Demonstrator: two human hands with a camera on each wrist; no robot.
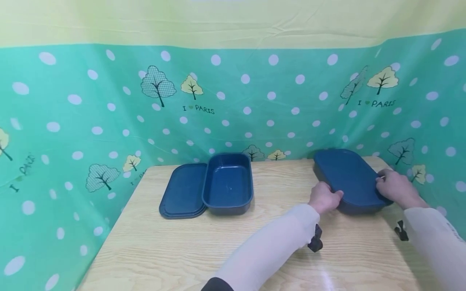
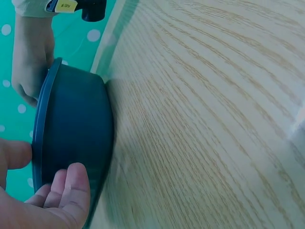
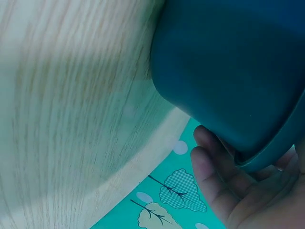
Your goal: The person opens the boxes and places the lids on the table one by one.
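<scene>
A dark blue storage box point(image 1: 358, 208) with its flat blue lid point(image 1: 346, 173) on top stands at the back right of the table in the head view. My left hand point(image 1: 325, 198) grips its near left edge, thumb on the lid's rim and fingers against the side wall, as the left wrist view shows the hand point(image 2: 52, 195). On the right edge, my right hand point(image 1: 398, 188) holds the rim; in the right wrist view its fingers point(image 3: 209, 179) curl beneath it. From the left wrist, the box wall point(image 2: 78, 124) looks close to the tabletop.
An uncovered blue box point(image 1: 228, 184) stands at the back centre-left, facing up. A second blue lid point(image 1: 185, 190) lies beside it on the left. Behind the wooden table point(image 1: 174, 250) hangs a green dotted cloth point(image 1: 269, 109), which also lines both sides.
</scene>
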